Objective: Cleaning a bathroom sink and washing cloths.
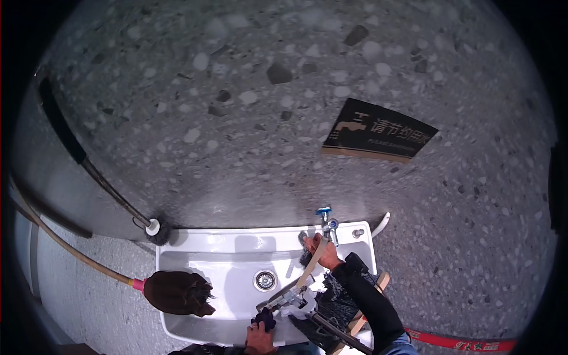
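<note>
My left hand (259, 339) grips a dark purple cloth (265, 320) at the near rim of a white sink (195, 233). Below the chrome tap (326, 225), my right hand (326, 254) holds a grey, rough-looking rag (305, 257) against the sink's back ledge. A beige hose (313, 262) runs down from the tap, crossing in front of the right hand. Its lower end meets a grey and white mop head (299, 304) that lies in the basin. Dark mop strands or cloth (335, 297) hang over the sink's right side, under my right forearm.
A mop with a brown cloth head (173, 293) rests in the basin's left part. At the back left corner stands a long-handled round brush (157, 233). The drain (265, 280) sits mid-basin. A dark sign (377, 131) is on the stone-patterned wall. Red tape (461, 344) lies lower right.
</note>
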Tool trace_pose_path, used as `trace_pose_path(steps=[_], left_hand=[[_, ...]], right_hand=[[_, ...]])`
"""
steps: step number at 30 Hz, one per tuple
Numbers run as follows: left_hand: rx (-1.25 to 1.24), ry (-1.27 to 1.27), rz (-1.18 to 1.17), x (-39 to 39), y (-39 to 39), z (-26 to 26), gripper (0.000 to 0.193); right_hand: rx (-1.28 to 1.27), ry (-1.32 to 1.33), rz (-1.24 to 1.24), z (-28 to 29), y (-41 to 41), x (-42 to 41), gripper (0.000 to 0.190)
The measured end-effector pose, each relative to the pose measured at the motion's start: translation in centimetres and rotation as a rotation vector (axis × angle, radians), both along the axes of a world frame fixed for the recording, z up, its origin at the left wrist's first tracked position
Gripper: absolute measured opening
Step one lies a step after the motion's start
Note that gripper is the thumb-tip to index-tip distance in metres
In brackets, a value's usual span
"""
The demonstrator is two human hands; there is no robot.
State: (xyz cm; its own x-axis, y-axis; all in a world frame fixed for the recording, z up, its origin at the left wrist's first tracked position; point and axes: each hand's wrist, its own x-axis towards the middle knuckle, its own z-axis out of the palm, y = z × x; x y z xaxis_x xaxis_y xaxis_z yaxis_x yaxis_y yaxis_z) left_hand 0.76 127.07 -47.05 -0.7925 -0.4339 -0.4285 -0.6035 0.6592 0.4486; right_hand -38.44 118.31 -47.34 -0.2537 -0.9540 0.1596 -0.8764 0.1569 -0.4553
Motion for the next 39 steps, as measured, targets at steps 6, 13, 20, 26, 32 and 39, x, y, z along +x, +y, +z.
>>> trace_pose_path(steps=[6, 13, 20, 26, 32, 39], left_hand=[[0.088, -0.161, -0.032, -0.7, -1.0, 2.9, 0.07], [0.094, -0.178, 0.016, -0.1, -0.5, 1.2, 0.072], [0.002, -0.106, -0.005, -0.6, 0.2, 0.1, 0.064], [0.014, -0.089, 0.061, 0.1, -0.5, 0.9, 0.064], [0.017, -0.154, -0.038, -0.4, -0.6, 2.1, 0.072], [0.013, -0.105, 0.027, 0.7, -0.2, 0.5, 0.067]], right_hand=[[0.394, 0.318, -0.508, 4.4, 2.7, -5.3, 0.02], [0.422, 0.309, -0.564, 5.9, 2.3, -4.0, 0.023], [0.256, 0.338, -0.631, 4.4, 3.2, -7.3, 0.017], [0.5, 0.203, -0.308, 5.3, -0.1, -3.4, 0.023], [0.383, 0.221, -0.655, 4.8, 1.1, -6.6, 0.02], [0.369, 0.15, -0.35, 5.3, 0.2, -3.6, 0.027]])
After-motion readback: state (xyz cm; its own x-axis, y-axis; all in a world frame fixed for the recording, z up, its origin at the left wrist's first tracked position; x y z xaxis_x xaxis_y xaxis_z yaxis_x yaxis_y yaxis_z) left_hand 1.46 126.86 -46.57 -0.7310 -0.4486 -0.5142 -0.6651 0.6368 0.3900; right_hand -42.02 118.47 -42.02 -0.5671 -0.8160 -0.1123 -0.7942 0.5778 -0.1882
